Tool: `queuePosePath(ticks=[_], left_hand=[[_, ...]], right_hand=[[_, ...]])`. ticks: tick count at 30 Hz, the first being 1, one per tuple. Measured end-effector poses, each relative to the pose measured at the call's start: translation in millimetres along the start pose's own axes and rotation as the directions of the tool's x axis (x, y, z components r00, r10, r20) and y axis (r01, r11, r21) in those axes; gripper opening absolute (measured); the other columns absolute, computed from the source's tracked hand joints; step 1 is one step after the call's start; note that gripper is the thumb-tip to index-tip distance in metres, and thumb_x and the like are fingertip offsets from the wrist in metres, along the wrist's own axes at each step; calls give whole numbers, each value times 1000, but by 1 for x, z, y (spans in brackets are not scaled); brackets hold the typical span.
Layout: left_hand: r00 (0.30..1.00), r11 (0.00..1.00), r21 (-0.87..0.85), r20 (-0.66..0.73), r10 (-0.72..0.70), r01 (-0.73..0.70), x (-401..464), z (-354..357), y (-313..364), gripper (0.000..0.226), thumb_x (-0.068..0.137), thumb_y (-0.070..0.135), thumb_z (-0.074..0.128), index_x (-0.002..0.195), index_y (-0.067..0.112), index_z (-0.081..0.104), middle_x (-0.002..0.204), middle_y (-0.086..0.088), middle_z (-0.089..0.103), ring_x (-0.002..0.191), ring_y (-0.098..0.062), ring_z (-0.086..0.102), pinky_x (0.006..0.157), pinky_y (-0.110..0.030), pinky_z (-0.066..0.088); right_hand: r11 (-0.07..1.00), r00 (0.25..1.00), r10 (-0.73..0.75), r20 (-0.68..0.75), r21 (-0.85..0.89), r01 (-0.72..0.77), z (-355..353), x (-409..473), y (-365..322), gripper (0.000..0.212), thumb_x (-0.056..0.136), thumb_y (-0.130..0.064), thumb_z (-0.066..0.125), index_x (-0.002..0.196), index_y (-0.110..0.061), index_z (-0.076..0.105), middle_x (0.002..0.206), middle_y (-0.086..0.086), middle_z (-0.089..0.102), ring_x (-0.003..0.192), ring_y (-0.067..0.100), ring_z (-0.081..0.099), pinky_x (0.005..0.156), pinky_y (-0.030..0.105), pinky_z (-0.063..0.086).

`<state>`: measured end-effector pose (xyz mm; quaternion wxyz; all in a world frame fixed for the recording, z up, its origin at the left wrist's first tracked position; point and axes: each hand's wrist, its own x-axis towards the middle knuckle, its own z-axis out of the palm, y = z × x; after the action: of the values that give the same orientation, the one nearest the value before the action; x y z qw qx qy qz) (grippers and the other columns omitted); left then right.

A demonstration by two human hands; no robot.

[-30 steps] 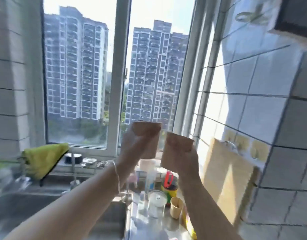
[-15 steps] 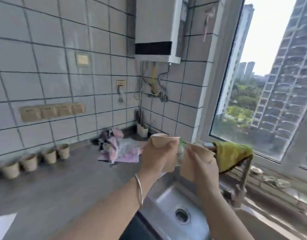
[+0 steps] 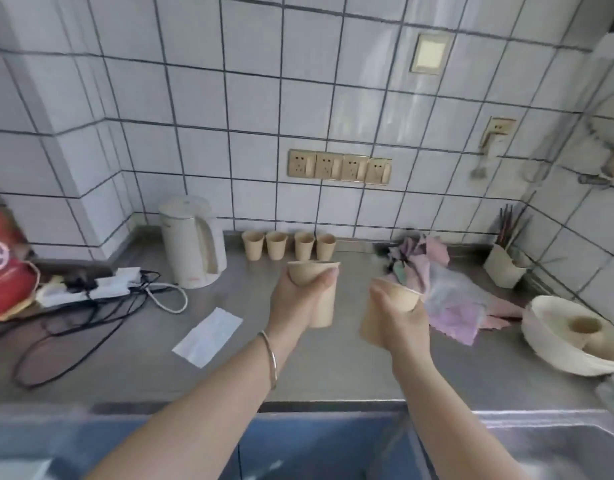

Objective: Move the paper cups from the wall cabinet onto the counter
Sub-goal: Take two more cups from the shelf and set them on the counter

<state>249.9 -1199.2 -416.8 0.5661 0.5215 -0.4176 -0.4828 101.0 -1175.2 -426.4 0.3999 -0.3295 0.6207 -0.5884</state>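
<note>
Left hand [image 3: 298,299] and right hand [image 3: 399,320] grip cups; four cups [image 3: 288,244] on counter [image 3: 333,368].

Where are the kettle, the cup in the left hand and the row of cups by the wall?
kettle [image 3: 191,242]: head view, body.
cup in the left hand [image 3: 310,273]: head view, upper wall.
row of cups [image 3: 276,244]: head view, second cup's wall.

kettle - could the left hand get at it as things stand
Probably not yet: the left hand already grips paper cups. The counter between it and the kettle looks open, so once the cups are down, likely yes.
</note>
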Motion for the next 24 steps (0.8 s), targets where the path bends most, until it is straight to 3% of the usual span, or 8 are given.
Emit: queuePosePath(ticks=[3, 5, 7, 10, 14, 17, 21, 24], left_hand=[[996, 998, 11, -69, -57, 58, 35, -28, -15, 39, 63, 44, 78, 94, 25, 65, 88, 10, 71, 80, -6, 65, 66, -20, 47], [989, 998, 14, -135, -65, 68, 64, -47, -23, 31, 67, 42, 79, 90, 28, 63, 85, 13, 69, 73, 3, 63, 59, -15, 45], [982, 997, 23, -180, -64, 69, 94, -63, -28, 30, 65, 44, 79, 86, 31, 61, 83, 17, 68, 70, 10, 62, 56, -11, 44], [984, 994, 65, -163, -72, 83, 140, -81, -34, 48, 57, 51, 76, 98, 29, 62, 95, 10, 71, 89, -6, 65, 69, -24, 47], [988, 989, 108, -125, -85, 99, 203, -93, -47, 51, 63, 37, 82, 106, 21, 58, 99, 5, 70, 92, -12, 66, 74, -28, 50], [992, 983, 157, -95, -78, 93, 248, -96, -64, 56, 57, 32, 81, 106, 17, 59, 100, 1, 71, 94, -16, 67, 80, -33, 52], [987, 974, 190, -124, -99, 121, 289, -99, -96, 54, 59, 26, 83, 105, 28, 54, 95, 13, 68, 89, -2, 64, 67, -15, 46], [983, 962, 241, -159, -90, 127, 313, -101, -125, 54, 55, 25, 85, 96, 36, 52, 91, 20, 66, 83, 12, 58, 60, -2, 43]], right_hand=[[999, 997, -9, 74, -42, 12, 51, 22, 14, 39, 67, -42, 74, 97, -23, 57, 91, 1, 67, 77, 13, 63, 65, 33, 54], [998, 991, -5, 136, -64, 14, 85, 39, 20, 47, 63, -46, 73, 101, -22, 57, 93, -2, 68, 79, 9, 63, 59, 26, 47], [996, 981, 12, 191, -88, 5, 118, 57, 26, 57, 56, -51, 67, 104, -22, 58, 95, -2, 68, 83, 10, 63, 58, 25, 45], [994, 972, 40, 231, -110, -15, 161, 87, 36, 60, 54, -50, 67, 106, -23, 55, 94, -6, 66, 85, 7, 62, 62, 26, 46], [986, 973, 48, 226, -167, -10, 205, 131, 51, 44, 67, -36, 77, 103, -25, 53, 94, -7, 64, 82, 1, 59, 62, 21, 45], [980, 973, 51, 225, -201, -5, 231, 161, 65, 50, 66, -28, 80, 105, -23, 48, 95, -9, 61, 84, 1, 58, 63, 22, 44], [971, 966, 60, 250, -240, 2, 255, 194, 92, 61, 64, -18, 83, 113, -23, 46, 101, -9, 60, 93, 8, 59, 73, 26, 45], [960, 965, 71, 251, -279, 2, 270, 220, 112, 62, 63, -13, 82, 110, -29, 45, 96, -13, 60, 84, 0, 61, 62, 14, 45]])
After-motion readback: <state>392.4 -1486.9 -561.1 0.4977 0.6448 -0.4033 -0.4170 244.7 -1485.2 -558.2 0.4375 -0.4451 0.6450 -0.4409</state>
